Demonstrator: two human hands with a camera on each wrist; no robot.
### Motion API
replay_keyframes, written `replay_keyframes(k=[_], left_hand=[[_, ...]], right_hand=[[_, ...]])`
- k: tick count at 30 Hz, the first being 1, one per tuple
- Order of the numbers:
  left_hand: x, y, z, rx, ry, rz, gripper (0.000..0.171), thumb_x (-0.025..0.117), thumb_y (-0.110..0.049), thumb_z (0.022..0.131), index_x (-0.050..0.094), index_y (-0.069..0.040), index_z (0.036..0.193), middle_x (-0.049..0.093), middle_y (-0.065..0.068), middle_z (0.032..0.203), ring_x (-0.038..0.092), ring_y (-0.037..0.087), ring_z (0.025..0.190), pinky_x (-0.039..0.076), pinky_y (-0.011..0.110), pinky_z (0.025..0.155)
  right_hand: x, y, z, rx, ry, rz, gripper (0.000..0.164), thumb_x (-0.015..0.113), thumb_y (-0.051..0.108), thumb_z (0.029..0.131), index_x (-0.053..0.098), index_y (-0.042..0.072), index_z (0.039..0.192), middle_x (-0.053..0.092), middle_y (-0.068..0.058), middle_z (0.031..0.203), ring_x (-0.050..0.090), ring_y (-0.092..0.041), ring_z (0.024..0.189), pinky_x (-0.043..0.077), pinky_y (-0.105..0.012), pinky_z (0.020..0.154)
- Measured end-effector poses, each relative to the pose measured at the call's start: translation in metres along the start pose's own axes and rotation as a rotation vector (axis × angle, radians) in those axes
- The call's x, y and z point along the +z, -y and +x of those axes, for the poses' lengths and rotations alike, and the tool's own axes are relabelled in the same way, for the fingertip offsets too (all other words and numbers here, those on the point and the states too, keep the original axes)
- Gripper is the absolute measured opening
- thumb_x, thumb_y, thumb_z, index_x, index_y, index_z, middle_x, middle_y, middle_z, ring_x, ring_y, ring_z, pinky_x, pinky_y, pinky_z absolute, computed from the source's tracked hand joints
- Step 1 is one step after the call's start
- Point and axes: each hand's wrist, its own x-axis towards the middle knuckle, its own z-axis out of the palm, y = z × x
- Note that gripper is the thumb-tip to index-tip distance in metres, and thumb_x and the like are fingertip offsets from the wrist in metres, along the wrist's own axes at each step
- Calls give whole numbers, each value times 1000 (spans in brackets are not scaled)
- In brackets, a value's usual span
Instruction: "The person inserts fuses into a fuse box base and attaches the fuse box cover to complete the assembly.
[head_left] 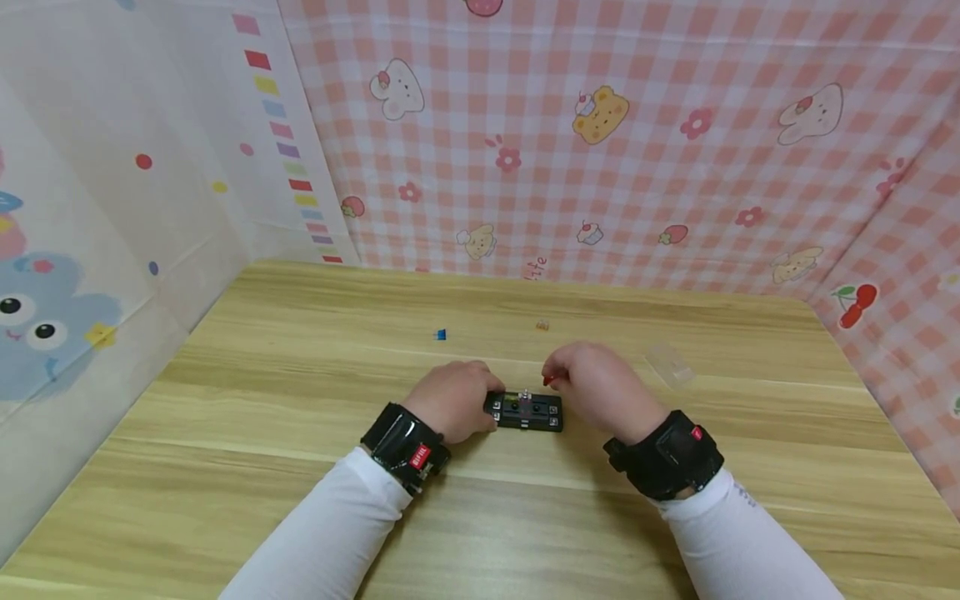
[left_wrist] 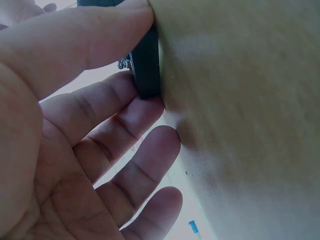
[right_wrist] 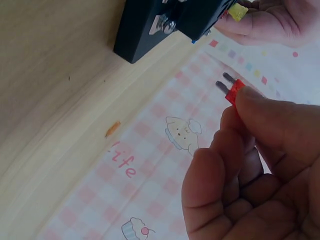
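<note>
My left hand (head_left: 453,402) grips the left end of a black fuse block (head_left: 540,422), thumb on one side and fingertips on the other. The block lies flat on the table, with metal screw terminals at its ends. A yellow blade fuse (right_wrist: 238,11) shows at the block in the right wrist view; how deep it sits cannot be told. Between thumb and forefinger, my right hand (head_left: 600,387) pinches a red blade fuse (right_wrist: 234,92). Its two metal prongs point away from the fingers, toward the block but apart from it.
Behind the block on the wooden table (head_left: 300,350) lie a blue blade fuse (head_left: 440,335) and a small orange one (head_left: 542,325). A flat clear plastic piece (head_left: 670,367) lies right of the right hand. Printed cloth (head_left: 525,200) hangs along the table's back.
</note>
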Motion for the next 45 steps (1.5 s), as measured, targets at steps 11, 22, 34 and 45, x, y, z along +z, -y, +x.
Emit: replay_keyframes(k=[11, 22, 34, 45], left_hand=[[0, 0, 0, 3, -1, -6, 46, 88, -27, 85, 76, -17, 128, 72, 3, 125, 65, 20, 103, 53, 40, 97], [0, 0, 0, 2, -1, -5, 47, 88, -28, 85, 75, -17, 129, 72, 3, 126, 65, 20, 103, 53, 41, 97], [0, 0, 0, 2, -5, -10, 47, 88, -27, 85, 76, -16, 129, 72, 3, 127, 65, 21, 104, 53, 41, 96], [0, 0, 0, 8, -7, -3, 46, 88, -28, 85, 76, -17, 128, 72, 3, 127, 66, 21, 105, 53, 41, 97]], right_hand=[[7, 6, -1, -42, 24, 3, 8, 73, 3, 94, 78, 10, 93, 71, -1, 88, 60, -15, 78, 53, -34, 74], [10, 7, -1, -30, 57, -12, 7, 74, 5, 95, 78, 12, 94, 71, 1, 88, 59, -13, 78, 53, -31, 73], [12, 6, 0, -43, 81, -12, 9, 74, 5, 96, 77, 12, 92, 70, 2, 87, 58, -12, 78, 51, -31, 73], [13, 7, -1, -29, 92, -2, 9, 74, 4, 95, 77, 13, 92, 69, 2, 87, 58, -12, 77, 51, -30, 72]])
